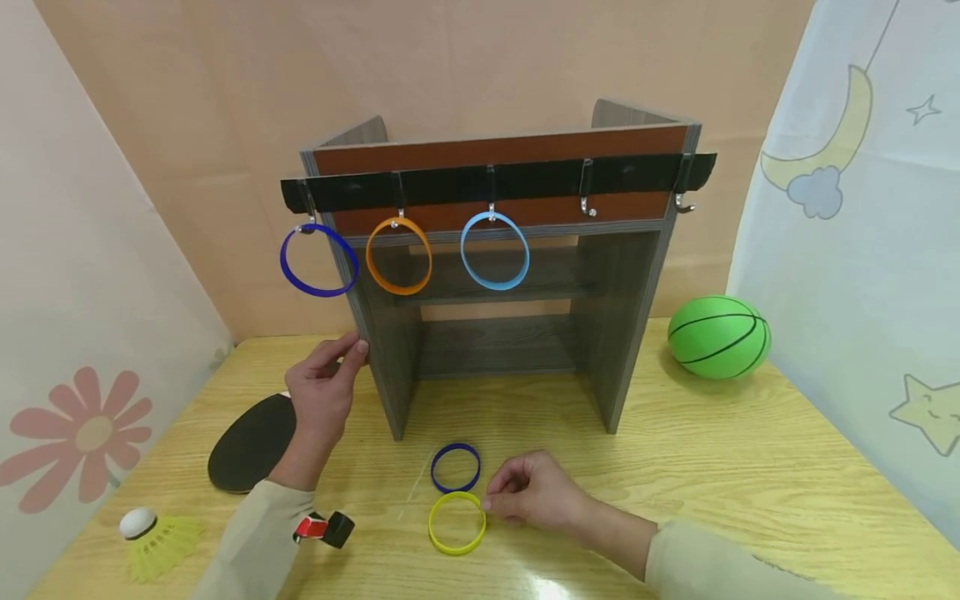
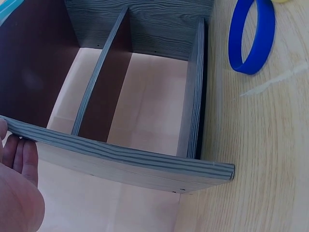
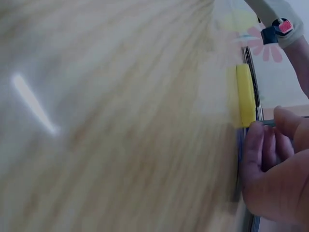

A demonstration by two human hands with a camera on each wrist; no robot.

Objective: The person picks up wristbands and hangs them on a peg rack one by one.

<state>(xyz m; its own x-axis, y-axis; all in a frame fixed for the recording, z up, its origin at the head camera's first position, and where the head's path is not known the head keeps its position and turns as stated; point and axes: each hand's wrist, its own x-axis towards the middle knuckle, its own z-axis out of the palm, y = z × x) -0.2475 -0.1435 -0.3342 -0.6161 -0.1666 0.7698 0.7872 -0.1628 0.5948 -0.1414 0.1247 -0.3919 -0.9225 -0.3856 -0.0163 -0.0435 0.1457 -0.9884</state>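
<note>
A grey wooden shelf unit (image 1: 630, 333) stands on the table, a black hook rail (image 1: 450, 187) across its front. From its hooks hang a dark blue wristband (image 1: 321, 292), an orange wristband (image 1: 430, 258) and a light blue wristband (image 1: 498, 287). My left hand (image 1: 321, 392) grips the left side panel (image 2: 120, 157), thumb at the front edge, fingers partly hidden. With thumb and forefinger my right hand (image 1: 543, 493) pinches the right edge of a yellow wristband (image 1: 456, 551); its contact is blurred in the right wrist view. Just behind it lies another blue wristband (image 2: 263, 41).
A black paddle (image 1: 251, 446) lies by my left forearm, and a yellow shuttlecock (image 1: 157, 542) is at the front left. To the right of the shelf sits a green ball (image 1: 718, 337). Two rail hooks at the right, one a silver hook (image 1: 588, 208), carry no band.
</note>
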